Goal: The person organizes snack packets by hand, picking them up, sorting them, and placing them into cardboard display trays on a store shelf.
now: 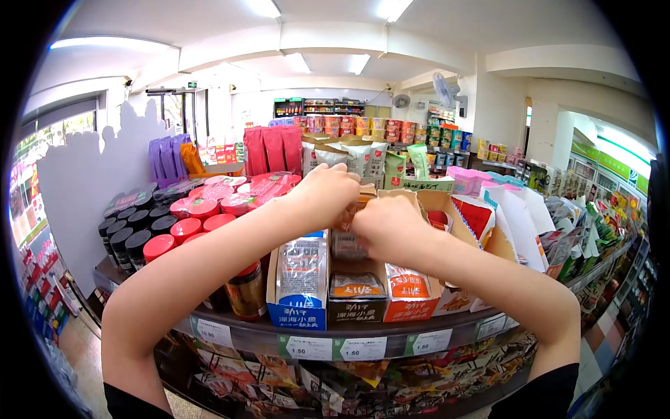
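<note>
Left hand [328, 190] and right hand [396, 223] close together over snack cartons [296, 316].
Grip curled, can't tell on what; crowded knuckles could snag cartons.

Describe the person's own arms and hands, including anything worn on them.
Black sleeves end above the elbows, leaving the forearms bare. The left hand and right hand wear no gloves; neither wrist shows a watch or bracelet.

Two hands [329, 190], three 1.50 tags [306, 348]
</note>
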A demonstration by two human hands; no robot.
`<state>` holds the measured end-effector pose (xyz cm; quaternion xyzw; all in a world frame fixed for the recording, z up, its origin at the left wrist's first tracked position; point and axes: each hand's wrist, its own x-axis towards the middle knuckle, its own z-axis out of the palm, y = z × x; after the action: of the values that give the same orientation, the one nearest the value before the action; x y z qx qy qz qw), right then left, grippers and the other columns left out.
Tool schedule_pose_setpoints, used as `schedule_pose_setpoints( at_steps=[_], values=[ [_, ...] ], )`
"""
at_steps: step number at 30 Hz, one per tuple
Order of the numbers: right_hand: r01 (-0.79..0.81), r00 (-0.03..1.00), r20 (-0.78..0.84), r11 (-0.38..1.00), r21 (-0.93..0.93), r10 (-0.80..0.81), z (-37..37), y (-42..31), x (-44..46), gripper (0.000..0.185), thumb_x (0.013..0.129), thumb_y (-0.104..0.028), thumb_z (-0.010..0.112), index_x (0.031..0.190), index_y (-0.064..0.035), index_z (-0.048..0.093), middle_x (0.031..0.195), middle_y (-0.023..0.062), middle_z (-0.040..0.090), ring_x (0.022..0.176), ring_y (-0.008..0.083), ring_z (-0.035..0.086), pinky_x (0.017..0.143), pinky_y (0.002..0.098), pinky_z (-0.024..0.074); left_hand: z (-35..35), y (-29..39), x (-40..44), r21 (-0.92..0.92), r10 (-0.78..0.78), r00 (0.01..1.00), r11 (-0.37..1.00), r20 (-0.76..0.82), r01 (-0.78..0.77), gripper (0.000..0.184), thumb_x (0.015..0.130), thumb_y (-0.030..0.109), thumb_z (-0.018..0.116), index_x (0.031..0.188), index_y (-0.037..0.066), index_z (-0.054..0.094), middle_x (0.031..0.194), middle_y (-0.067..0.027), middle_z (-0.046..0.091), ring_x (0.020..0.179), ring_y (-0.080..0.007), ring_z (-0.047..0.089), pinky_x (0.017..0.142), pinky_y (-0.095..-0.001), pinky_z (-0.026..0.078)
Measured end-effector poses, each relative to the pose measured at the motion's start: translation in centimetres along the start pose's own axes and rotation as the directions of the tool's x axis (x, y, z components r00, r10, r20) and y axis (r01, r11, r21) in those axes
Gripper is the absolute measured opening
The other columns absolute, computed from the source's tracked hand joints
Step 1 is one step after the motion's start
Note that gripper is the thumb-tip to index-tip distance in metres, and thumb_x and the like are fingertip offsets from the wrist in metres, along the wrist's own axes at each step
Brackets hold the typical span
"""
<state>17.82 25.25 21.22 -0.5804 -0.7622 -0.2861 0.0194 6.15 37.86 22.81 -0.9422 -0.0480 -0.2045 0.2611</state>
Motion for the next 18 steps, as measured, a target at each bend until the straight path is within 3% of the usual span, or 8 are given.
schedule_pose_setpoints(
  at_steps=[3,8,12,18],
  values=[
    [-0.085,0.987,-0.130,0.993,0.078,0.095,0.4,1.4,0.7,0.016,0.071,-0.019,0.070,0.085,-0.0099,0.069,0.070,0.0120,0.065,0.072,0.0309,0.065,0.066,0.0421,0.0513,0.4,-1.0,0.5,-0.115,-0.051,0.998,0.992,-0.037,0.047,0.006,0.069,0.013,0.072,0.070,0.009,0.068,0.088,-0.0056,0.057,0.094,-0.0256,0.056,0.077,-0.0397,0.048],
    [-0.186,0.968,-0.111,0.938,0.291,0.226,0.2,3.3,1.8,0.021,0.068,-0.015,0.075,0.089,-0.0119,0.073,0.081,0.0126,0.067,0.080,0.0308,0.066,0.071,0.0423,0.0515,1.5,-3.3,1.6,-0.270,-0.112,0.993,0.955,0.050,0.121,0.020,0.071,-0.002,0.063,0.084,0.011,0.072,0.087,-0.0078,0.057,0.091,-0.0278,0.058,0.080,-0.0378,0.048],
    [-0.168,0.967,-0.100,0.884,0.437,0.233,0.1,4.4,2.6,0.030,0.063,-0.010,0.078,0.092,-0.0038,0.071,0.079,0.0149,0.068,0.075,0.0276,0.067,0.072,0.0358,0.0520,1.1,-4.6,2.7,-0.391,-0.108,0.962,0.898,0.251,0.203,0.020,0.073,-0.002,0.061,0.087,0.006,0.073,0.091,-0.0107,0.059,0.090,-0.0283,0.059,0.078,-0.0365,0.047],
    [-0.134,0.970,-0.118,0.869,0.477,0.215,0.7,4.9,2.8,0.030,0.062,-0.011,0.079,0.090,-0.0013,0.070,0.075,0.0137,0.067,0.069,0.0245,0.065,0.068,0.0338,0.0508,0.9,-4.6,2.8,-0.384,-0.091,0.966,0.905,0.243,0.182,0.014,0.077,0.003,0.063,0.087,0.005,0.072,0.085,-0.0120,0.059,0.090,-0.0284,0.058,0.079,-0.0382,0.047]
  ],
)
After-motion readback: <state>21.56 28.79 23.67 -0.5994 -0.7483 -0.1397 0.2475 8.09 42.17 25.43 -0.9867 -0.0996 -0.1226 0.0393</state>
